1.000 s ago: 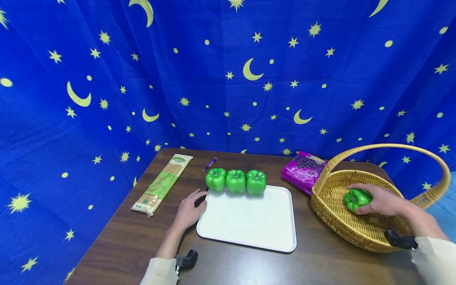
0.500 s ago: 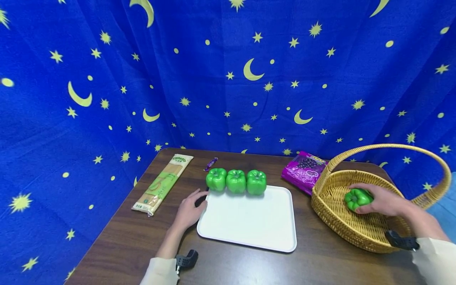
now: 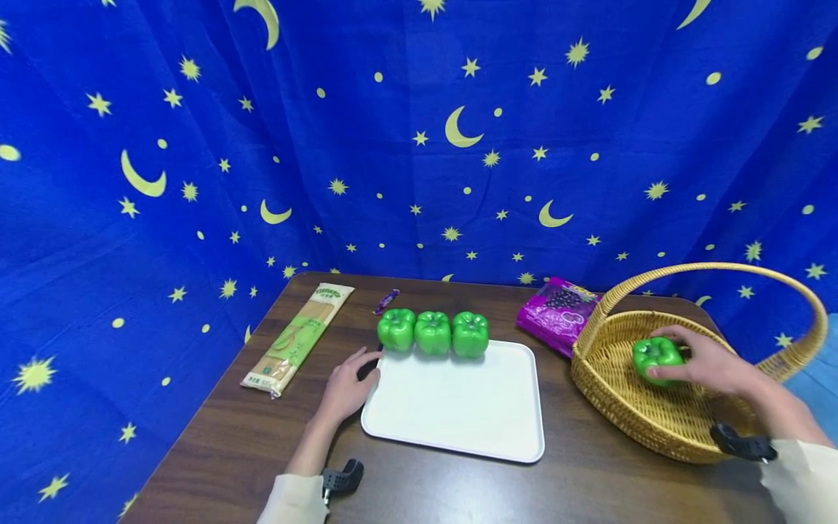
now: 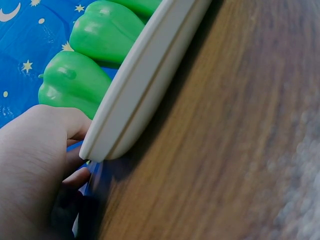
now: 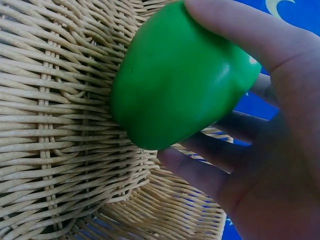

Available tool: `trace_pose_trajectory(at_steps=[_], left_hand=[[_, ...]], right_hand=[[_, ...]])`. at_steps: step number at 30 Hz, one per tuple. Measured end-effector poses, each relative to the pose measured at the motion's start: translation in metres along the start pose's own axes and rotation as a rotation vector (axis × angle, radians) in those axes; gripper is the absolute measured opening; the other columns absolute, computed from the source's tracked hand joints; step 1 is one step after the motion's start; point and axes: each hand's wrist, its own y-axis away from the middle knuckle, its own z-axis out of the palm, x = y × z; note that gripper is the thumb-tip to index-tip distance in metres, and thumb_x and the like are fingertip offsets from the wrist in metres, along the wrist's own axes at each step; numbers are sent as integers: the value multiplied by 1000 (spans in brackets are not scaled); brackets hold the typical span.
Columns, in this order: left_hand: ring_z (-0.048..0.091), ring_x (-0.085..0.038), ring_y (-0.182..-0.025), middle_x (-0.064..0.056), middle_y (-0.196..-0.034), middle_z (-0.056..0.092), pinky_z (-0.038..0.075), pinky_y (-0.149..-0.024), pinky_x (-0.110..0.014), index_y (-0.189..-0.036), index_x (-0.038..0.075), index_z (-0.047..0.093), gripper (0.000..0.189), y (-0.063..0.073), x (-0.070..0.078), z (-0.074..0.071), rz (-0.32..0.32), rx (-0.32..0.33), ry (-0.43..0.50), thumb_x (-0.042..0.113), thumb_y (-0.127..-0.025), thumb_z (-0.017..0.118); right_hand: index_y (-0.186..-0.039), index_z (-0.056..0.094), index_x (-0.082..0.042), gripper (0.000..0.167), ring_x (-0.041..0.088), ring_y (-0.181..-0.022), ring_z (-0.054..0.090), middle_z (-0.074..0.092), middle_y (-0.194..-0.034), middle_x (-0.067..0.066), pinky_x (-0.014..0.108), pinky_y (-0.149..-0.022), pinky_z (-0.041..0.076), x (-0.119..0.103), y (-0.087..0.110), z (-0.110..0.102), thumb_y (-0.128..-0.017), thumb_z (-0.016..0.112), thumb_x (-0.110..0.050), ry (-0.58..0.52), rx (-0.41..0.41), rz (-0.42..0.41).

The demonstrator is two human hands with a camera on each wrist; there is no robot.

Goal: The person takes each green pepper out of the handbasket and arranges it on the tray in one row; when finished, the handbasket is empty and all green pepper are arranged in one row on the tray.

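Observation:
My right hand (image 3: pixel 710 362) grips a green bell pepper (image 3: pixel 652 356), thumb on its near side and fingers round the far side. The pepper is over the inside of a wicker basket (image 3: pixel 592 378), stem end up. In the right wrist view the pepper (image 5: pixel 175 80) sits close to the woven wall (image 5: pixel 45 110); whether it touches cannot be told. My left hand (image 3: pixel 345 386) holds the left edge of a white tray (image 3: pixel 458 407) near its far corner, thumb and fingertips at the rim (image 4: pixel 135 85). Three green bell peppers (image 3: pixel 433 333) stand in a row along the tray's far edge.
A noodle packet (image 3: pixel 300 338) lies left of the tray. Behind the peppers is a small purple-wrapped candy (image 3: pixel 387 301). A purple bag (image 3: pixel 556 316) with grape pictures lies beside the basket, whose tall handle (image 3: pixel 713 268) arches over it. A blue curtain (image 3: pixel 393 145) hangs behind the table.
In the basket, the right hand has turned the pepper from its side to stem up and lifted it slightly. The left hand and the tray have stayed in place.

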Motion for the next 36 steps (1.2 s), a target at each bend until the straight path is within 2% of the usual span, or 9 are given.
trace_pose_trajectory(at_steps=[10, 13, 19, 26, 36], left_hand=[[40, -33, -132, -13, -143, 46, 26, -106, -60, -123, 26, 65, 33, -1, -2, 0, -10, -8, -4, 29, -91, 62], [40, -33, -132, -13, -143, 46, 27, -106, -60, -123, 26, 66, 33, 0, -2, 0, -10, -8, -4, 29, -91, 62], [40, -31, -133, -12, -143, 46, 26, -106, -60, -124, 28, 65, 33, -1, -2, 0, -21, -9, -9, 29, -91, 61], [40, -34, -132, -13, -143, 46, 26, -106, -60, -124, 26, 65, 33, 0, -2, 0, -13, -6, -5, 28, -91, 62], [41, -32, -132, -13, -142, 48, 28, -106, -57, -124, 25, 66, 33, 0, -1, -1, 7, 7, -6, 28, -91, 62]], right_hand=[[-123, 42, 8, 67, 22, -87, 57, 57, -102, 18, 27, -66, 52, 2, 0, 1, -78, 80, -24, -26, 29, 28], [-122, 41, 8, 65, 18, -86, 57, 57, -103, 18, 26, -66, 52, 0, 1, 1, -79, 80, -22, -35, 44, 24], [-119, 45, 3, 57, 9, -82, 59, 59, -99, 15, 26, -66, 52, -12, 5, 2, -79, 79, -21, -69, 72, -7], [-119, 46, 3, 57, 8, -84, 60, 60, -99, 15, 24, -68, 52, -30, 8, 4, -79, 80, -20, -91, 98, -55], [-119, 44, 2, 55, 6, -85, 61, 59, -100, 17, 26, -67, 54, -41, 15, 5, -80, 78, -15, -138, 120, -66]])
